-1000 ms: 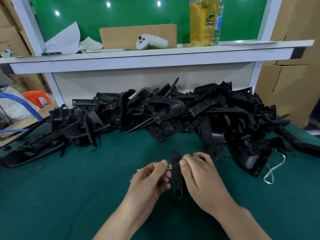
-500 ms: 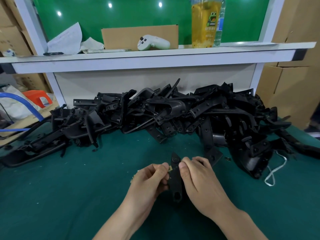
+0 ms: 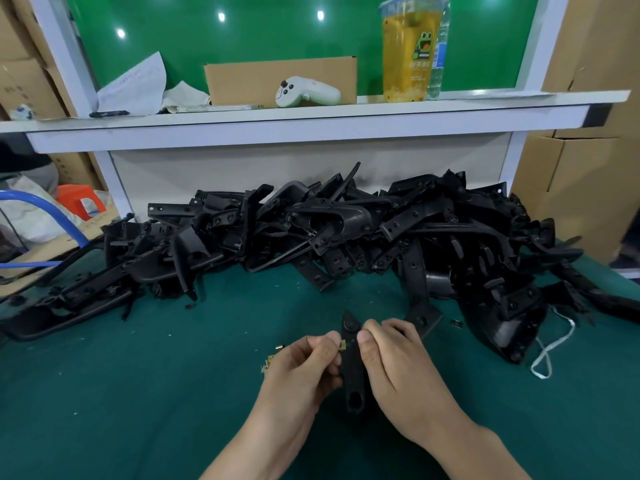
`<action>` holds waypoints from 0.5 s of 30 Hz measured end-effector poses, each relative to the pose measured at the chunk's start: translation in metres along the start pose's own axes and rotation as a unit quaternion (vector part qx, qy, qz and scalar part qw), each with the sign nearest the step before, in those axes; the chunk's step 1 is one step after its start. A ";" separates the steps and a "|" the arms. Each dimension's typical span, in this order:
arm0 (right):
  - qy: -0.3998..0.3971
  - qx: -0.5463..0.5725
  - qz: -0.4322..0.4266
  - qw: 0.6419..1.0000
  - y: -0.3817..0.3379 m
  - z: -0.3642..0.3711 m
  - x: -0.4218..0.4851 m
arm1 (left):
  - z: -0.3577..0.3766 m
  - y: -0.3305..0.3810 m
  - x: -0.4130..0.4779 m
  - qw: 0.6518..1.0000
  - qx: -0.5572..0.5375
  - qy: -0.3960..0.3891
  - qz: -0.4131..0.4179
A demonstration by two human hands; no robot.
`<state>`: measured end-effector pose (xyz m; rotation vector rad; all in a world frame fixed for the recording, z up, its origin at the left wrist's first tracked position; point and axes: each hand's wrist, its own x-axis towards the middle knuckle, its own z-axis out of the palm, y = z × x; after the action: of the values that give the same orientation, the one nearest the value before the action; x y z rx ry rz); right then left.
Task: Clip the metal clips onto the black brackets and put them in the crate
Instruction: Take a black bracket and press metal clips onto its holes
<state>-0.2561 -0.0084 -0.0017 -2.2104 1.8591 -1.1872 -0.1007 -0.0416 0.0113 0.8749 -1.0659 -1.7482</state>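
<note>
Little has changed over the last second; the right hand still grips the black bracket upright near the table's near edge, and the left hand still pinches a metal clip against the bracket's left edge; the clip probably isn't seated yet; spare clips lie just left; the bracket pile sits farther back; no crate shows.

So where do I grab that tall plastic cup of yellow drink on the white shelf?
Wrap a hand round the middle of the tall plastic cup of yellow drink, coming from the front or left. It stands upright near the edge of the white shelf, and a clear water bottle crowds its right side.
</note>
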 end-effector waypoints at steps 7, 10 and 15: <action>0.011 0.051 0.020 0.998 0.000 0.002 -0.001 | 0.003 -0.002 -0.003 0.991 -0.108 -0.046 -0.058; 0.011 0.059 0.026 0.998 0.001 0.001 0.000 | 0.001 -0.002 -0.001 0.986 -0.140 -0.054 -0.075; -0.006 0.063 0.032 0.997 0.003 0.003 -0.002 | -0.001 -0.002 -0.003 0.985 -0.133 -0.064 -0.086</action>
<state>-0.2568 -0.0088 -0.0057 -2.0726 1.7829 -1.2403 -0.0997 -0.0385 0.0095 0.7116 -0.8315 -2.0602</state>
